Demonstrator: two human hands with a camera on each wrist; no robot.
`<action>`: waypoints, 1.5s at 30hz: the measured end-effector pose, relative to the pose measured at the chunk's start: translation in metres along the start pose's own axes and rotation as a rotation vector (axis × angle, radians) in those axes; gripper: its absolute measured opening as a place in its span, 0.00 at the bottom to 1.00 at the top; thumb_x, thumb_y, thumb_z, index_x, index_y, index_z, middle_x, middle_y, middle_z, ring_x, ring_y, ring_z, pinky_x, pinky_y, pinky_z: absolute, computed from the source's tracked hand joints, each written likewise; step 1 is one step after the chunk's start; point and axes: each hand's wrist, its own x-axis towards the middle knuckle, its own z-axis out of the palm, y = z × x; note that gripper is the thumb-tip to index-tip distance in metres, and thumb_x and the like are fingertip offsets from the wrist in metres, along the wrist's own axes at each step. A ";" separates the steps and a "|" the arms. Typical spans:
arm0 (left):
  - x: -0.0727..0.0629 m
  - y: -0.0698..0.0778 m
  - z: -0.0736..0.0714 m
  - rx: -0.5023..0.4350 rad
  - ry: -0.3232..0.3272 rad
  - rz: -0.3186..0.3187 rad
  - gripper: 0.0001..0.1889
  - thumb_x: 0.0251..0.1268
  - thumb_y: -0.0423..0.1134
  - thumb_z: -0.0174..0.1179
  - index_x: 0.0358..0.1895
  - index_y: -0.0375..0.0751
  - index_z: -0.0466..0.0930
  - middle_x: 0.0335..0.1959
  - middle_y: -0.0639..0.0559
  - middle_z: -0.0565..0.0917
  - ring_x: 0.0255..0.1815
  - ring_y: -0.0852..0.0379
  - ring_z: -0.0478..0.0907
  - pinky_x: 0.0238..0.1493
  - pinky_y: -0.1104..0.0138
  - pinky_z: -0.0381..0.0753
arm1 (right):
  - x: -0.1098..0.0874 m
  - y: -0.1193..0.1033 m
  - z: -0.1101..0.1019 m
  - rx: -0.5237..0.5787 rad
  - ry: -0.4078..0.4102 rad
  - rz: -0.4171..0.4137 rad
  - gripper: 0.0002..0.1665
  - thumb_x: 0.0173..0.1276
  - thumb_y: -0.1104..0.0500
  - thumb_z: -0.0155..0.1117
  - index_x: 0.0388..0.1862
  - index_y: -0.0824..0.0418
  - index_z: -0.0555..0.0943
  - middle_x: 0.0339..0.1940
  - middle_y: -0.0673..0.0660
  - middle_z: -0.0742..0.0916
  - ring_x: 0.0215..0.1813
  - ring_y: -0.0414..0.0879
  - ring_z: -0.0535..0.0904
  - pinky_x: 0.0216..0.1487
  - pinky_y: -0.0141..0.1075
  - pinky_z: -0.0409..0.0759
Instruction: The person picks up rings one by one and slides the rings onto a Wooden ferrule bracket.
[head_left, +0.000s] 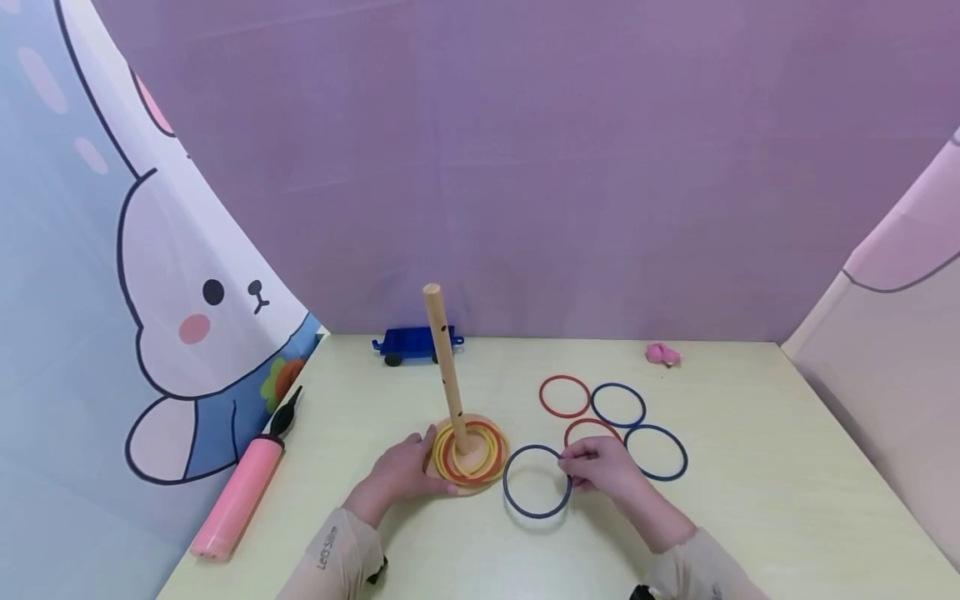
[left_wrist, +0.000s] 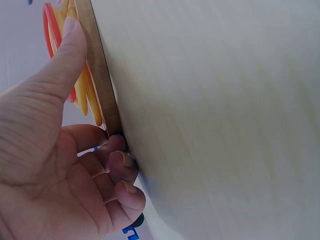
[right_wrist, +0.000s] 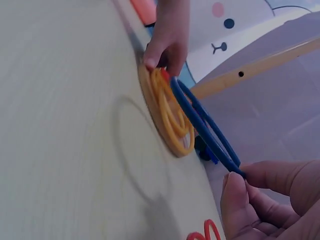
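A wooden ring-toss stand has an upright peg on a round base, with several yellow and red or orange rings lying around the peg's foot. My left hand grips the base's left edge, the thumb near the front and the fingers curled at the other side. Just right of the stand, my right hand pinches a dark blue ring at its edge between thumb and fingers. That ring is held off the table, tilted, and casts a shadow. It surrounds nothing.
Beyond my right hand lie two red rings and two blue rings, one red partly hidden. At the back stand a blue toy wagon and a small pink toy. A pink hand pump lies along the left edge.
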 end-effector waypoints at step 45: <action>0.004 -0.004 0.003 -0.028 -0.011 -0.006 0.59 0.40 0.68 0.72 0.76 0.43 0.58 0.56 0.40 0.76 0.55 0.41 0.75 0.56 0.43 0.74 | -0.017 -0.134 0.024 0.360 -0.145 -0.181 0.12 0.65 0.69 0.65 0.44 0.76 0.78 0.31 0.56 0.86 0.29 0.44 0.83 0.38 0.37 0.85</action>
